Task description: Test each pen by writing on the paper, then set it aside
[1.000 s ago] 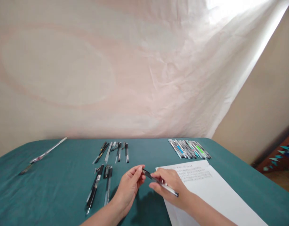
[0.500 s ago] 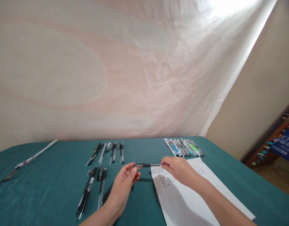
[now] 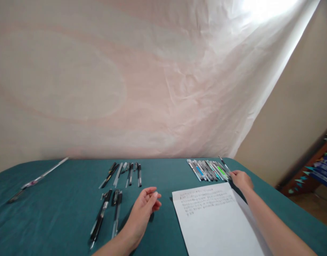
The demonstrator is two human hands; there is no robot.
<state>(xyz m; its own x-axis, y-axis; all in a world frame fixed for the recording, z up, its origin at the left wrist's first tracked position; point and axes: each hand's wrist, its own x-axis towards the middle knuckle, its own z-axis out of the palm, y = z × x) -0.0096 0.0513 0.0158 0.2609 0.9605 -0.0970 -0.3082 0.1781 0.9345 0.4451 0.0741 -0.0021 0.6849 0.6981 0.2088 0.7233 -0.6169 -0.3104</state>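
My right hand (image 3: 242,180) is closed on the near end of a slim pen (image 3: 224,164), dark with a clear part. The pen slants at the right end of a row of pens (image 3: 206,170), close beside the last ones. My left hand (image 3: 144,208) hovers over the cloth left of the paper, fingers loosely curled and holding nothing. Between the hands lies a sheet of white paper (image 3: 214,227) with handwriting near its top. To the left of my left hand are black and clear pen parts (image 3: 101,215) and a dark-topped clear pen barrel (image 3: 117,213).
A dark green cloth (image 3: 59,209) covers the table. Farther back lie several pen pieces and caps (image 3: 130,174). A long clear strip (image 3: 43,176) stretches along the left. A pale curtain (image 3: 153,89) hangs behind the table, and a blue sign (image 3: 325,169) shows at far right.
My right hand has carried the pen away from my left hand, to the right and back to the row's end. My left hand has let go of it and stayed nearly in place.
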